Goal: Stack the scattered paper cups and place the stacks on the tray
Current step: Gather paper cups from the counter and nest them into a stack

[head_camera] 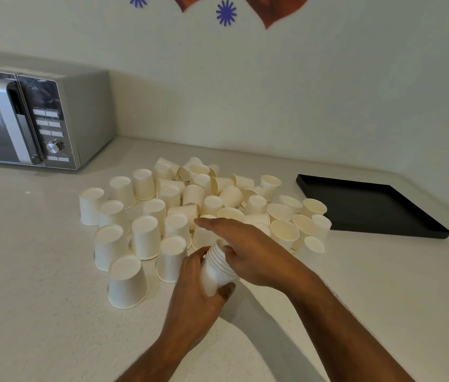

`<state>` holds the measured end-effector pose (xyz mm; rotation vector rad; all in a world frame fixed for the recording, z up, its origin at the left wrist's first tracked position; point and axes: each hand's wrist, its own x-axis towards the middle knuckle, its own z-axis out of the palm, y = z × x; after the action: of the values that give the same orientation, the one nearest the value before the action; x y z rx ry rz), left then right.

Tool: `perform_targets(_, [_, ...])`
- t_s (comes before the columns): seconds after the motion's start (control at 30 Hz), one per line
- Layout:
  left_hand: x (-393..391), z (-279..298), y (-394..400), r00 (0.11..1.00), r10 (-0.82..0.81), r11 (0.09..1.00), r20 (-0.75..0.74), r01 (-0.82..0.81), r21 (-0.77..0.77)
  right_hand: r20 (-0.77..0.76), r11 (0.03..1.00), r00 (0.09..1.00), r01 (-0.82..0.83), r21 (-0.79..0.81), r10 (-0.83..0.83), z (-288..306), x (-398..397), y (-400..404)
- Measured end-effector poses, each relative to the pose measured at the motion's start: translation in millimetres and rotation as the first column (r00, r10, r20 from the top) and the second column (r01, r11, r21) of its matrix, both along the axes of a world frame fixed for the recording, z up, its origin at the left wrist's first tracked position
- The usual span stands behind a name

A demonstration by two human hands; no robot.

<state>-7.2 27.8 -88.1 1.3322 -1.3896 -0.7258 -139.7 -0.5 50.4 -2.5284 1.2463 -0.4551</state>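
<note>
Several white paper cups (146, 237) lie scattered over the middle of the white counter, most upside down, some upright or on their side. My left hand (195, 288) grips a short stack of nested cups (216, 268), tilted, in front of the pile. Over the top of that stack lies my right hand (245, 249), its fingers stretched flat and pointing left, its thumb against the stack's upper rims. A black square tray (369, 205) with nothing on it lies flat on the counter to the right of the pile.
A silver microwave (38, 119) stands at the back left against the wall. The counter (38, 312) runs into a corner behind the tray. One upside-down cup (126, 282) stands nearest, left of my hands.
</note>
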Motion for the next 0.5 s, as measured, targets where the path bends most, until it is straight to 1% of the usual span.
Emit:
perform_targets(0.03, [-0.2,1.4,1.2,1.000,-0.005,1.000,0.002,0.005,-0.005,0.021,1.000,1.000,-0.016,0.016,0.015,-1.8,2.1,0.0])
perform_targets(0.07, [-0.8,1.8,2.1,1.000,-0.014,1.000,0.003,0.014,-0.011,0.073,0.998,0.997,-0.031,0.048,0.027,-2.2,4.0,0.2])
perform_targets(0.13, [-2.2,2.7,-0.4,1.000,-0.024,1.000,0.009,0.024,-0.020,0.263,0.987,0.964,-0.085,0.139,0.046,-2.5,5.8,-0.1])
perform_targets(0.17, [-2.7,3.6,-2.7,1.000,-0.027,0.999,0.010,0.028,-0.018,0.363,0.985,0.931,-0.093,0.143,0.035,-2.7,4.8,-1.5])
perform_targets(0.2, [-3.0,3.8,-5.0,0.999,-0.031,0.999,0.006,0.031,-0.015,0.444,0.993,0.896,-0.050,0.111,-0.004,-3.4,2.2,-4.9])
perform_targets(0.23, [-3.2,3.8,-6.7,0.999,-0.033,0.999,0.004,0.033,-0.015,0.491,0.997,0.868,0.049,0.058,-0.071,-5.1,-1.8,-10.6])
perform_targets(0.27, [-3.9,4.0,-7.7,0.999,-0.035,0.999,0.007,0.035,-0.015,0.503,0.982,0.848,0.190,0.006,-0.167,-7.3,-6.9,-18.1])
perform_targets(0.3, [-4.0,4.4,-8.3,0.999,-0.040,0.999,0.009,0.040,-0.020,0.465,0.939,0.839,0.341,-0.045,-0.282,-9.8,-13.4,-26.3])
perform_targets(0.33, [-4.8,4.9,-9.2,0.999,-0.047,0.999,0.006,0.047,-0.024,0.370,0.879,0.837,0.467,-0.101,-0.402,-13.5,-21.0,-34.3])
perform_targets(0.37, [-5.2,5.6,-9.7,0.999,-0.053,0.998,0.002,0.053,-0.027,0.231,0.820,0.826,0.552,-0.153,-0.514,-19.2,-29.0,-41.2])
perform_targets(0.4, [-6.2,7.1,-10.1,0.998,-0.057,0.998,0.002,0.057,-0.030,0.082,0.779,0.801,0.597,-0.193,-0.593,-26.5,-36.2,-46.3])
perform_targets(0.43, [-6.9,8.6,-10.4,0.998,-0.060,0.998,0.005,0.060,-0.034,-0.039,0.761,0.774,0.611,-0.220,-0.632,-33.9,-41.7,-49.4])
perform_targets(0.47, [-8.1,9.8,-10.6,0.998,-0.061,0.997,0.009,0.061,-0.042,-0.105,0.758,0.760,0.606,-0.242,-0.641,-40.6,-45.4,-51.5])
perform_targets(0.5, [-8.9,10.4,-10.4,0.998,-0.061,0.997,0.015,0.061,-0.049,-0.119,0.764,0.766,0.589,-0.264,-0.632,-46.3,-46.6,-53.4])
